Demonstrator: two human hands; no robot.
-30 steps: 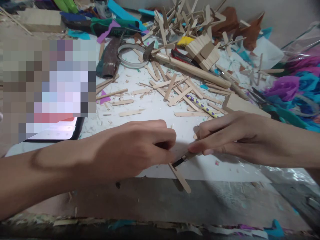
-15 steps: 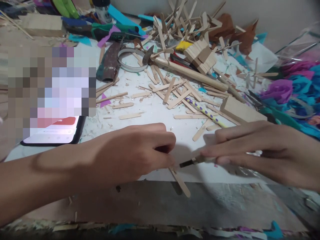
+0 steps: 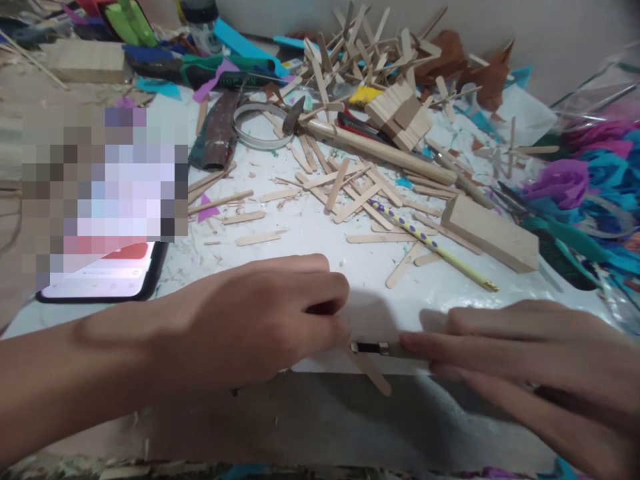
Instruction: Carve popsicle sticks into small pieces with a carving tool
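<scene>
Near the front edge of the white sheet, my left hand (image 3: 280, 320) is closed on a popsicle stick (image 3: 373, 373). Its free rounded end juts out below my thumb, toward the lower right; the other end is hidden under the fingers. From the right, my right hand (image 3: 520, 367) grips a small wood-carving chisel (image 3: 370, 347) lying nearly level. The chisel's tip reaches the stick right beside my left thumb. Most of the handle is covered by my fingers.
Loose popsicle sticks (image 3: 360, 193), a hammer (image 3: 380, 150), a spotted pencil (image 3: 435, 247) and a wood block (image 3: 490, 233) lie beyond my hands. At left stands a phone (image 3: 160, 267), partly blurred out. Green-handled scissors (image 3: 565, 253) and crepe-paper flowers (image 3: 560, 183) are at right.
My right hand has come down and toward me, bringing the chisel tip from just above the stick onto it. The left hand has barely moved; the stick is tilted slightly more to the right.
</scene>
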